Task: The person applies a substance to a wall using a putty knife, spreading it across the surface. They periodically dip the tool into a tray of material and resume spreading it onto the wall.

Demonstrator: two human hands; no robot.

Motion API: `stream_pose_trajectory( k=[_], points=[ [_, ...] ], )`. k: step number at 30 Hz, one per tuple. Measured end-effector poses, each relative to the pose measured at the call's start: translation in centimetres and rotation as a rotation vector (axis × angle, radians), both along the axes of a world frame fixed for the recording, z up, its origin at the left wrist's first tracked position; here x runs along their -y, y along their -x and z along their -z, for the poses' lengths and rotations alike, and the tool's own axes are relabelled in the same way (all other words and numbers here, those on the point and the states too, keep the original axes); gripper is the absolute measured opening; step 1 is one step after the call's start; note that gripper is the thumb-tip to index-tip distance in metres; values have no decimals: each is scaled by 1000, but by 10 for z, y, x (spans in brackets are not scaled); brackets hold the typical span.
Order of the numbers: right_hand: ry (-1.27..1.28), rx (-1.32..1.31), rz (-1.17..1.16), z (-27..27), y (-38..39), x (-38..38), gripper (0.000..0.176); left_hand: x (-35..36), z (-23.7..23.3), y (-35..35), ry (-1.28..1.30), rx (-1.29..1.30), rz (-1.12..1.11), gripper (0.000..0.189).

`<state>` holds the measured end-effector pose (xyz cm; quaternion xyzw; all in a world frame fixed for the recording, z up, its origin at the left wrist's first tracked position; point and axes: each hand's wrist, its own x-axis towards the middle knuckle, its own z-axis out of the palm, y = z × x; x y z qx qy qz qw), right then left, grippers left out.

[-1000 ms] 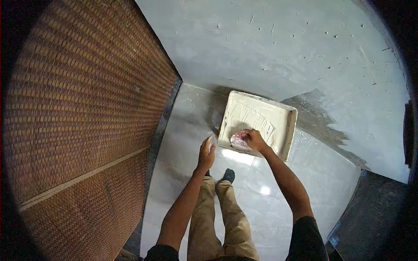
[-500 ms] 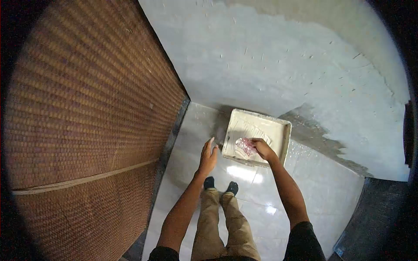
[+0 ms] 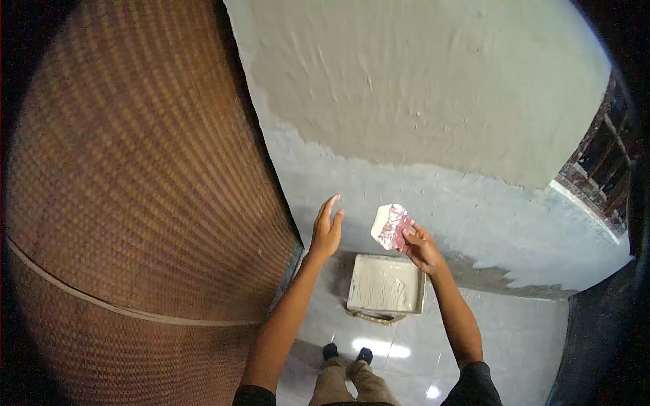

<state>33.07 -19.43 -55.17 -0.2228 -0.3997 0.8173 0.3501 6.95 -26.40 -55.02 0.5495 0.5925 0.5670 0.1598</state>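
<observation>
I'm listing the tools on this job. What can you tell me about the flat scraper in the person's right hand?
The flat scraper is a small, roughly square sheet, mottled pinkish-red, with white paste over its upper left part. Its material is unclear. The right hand pinches its lower right edge and holds it tilted before the grey-coated wall, above the tray on the floor. The open left hand is apart from it.
</observation>
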Motion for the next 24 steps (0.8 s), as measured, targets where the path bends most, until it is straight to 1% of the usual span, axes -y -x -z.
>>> stream_pose_trajectory(
  k=[1, 2, 3, 5, 6, 7, 9, 10, 11, 13, 14, 15, 16, 17, 19, 20, 21, 22, 24],
  points=[
    [-34, -16, 11, -24, 1, -7, 40, -9, -24, 3, -20, -15, 4, 43],
    [-101, 3, 28, -51, 4, 5, 37, 1, -46, 7, -55, -29, 1, 43],
    [-146, -14, 19, -72, 6, 23, 37, 21, -67, 11, -129, -61, -4, 43],
    [-383, -10, 12, -106, 5, 66, 32, 68, -103, 16, -253, -105, -10, 44],
    [-402, -16, 73, -123, 7, 87, 29, 81, -114, 19, -306, -136, 2, 44],
    [-481, -11, 141, -99, 12, 128, 29, 104, -88, 29, -400, -152, 70, 45],
    [-530, -64, 207, -124, 13, 144, 26, 110, -109, 33, -458, -148, 94, 45],
    [-531, -69, 300, -139, 16, 172, 22, 124, -122, 37, -509, -174, 97, 46],
    [-561, -84, 313, -141, 15, 192, 22, 150, -131, 42, -560, -204, 89, 46],
    [-674, -122, 331, -149, 16, 227, 34, 197, -148, 55, -613, -226, 115, 46],
    [-689, -131, 424, -139, 27, 260, 32, 205, -131, 66, -626, -243, 148, 46],
    [-695, -135, 459, -127, 35, 286, 32, 221, -119, 77, -643, -269, 172, 47],
    [-739, -122, 506, -128, 45, 304, 31, 231, -120, 91, -671, -281, 192, 47],
    [-791, -114, 552, -135, 48, 313, 30, 234, -132, 97, -687, -286, 216, 47],
    [-833, -137, 593, -147, 50, 355, 28, 270, -151, 102, -781, -323, 229, 46],
    [-904, -139, 619, -154, 52, 380, 26, 294, -162, 104, -810, -329, 226, 46],
    [-936, -129, 608, -194, 43, 273, 25, 193, -199, 94, -782, -327, 205, 46],
    [-1010, -128, 607, -207, 45, 276, 24, 192, -214, 94, -826, -366, 202, 47],
    [-1060, -122, 647, -231, 55, 277, 23, 187, -243, 96, -874, -410, 200, 47]
  ],
)
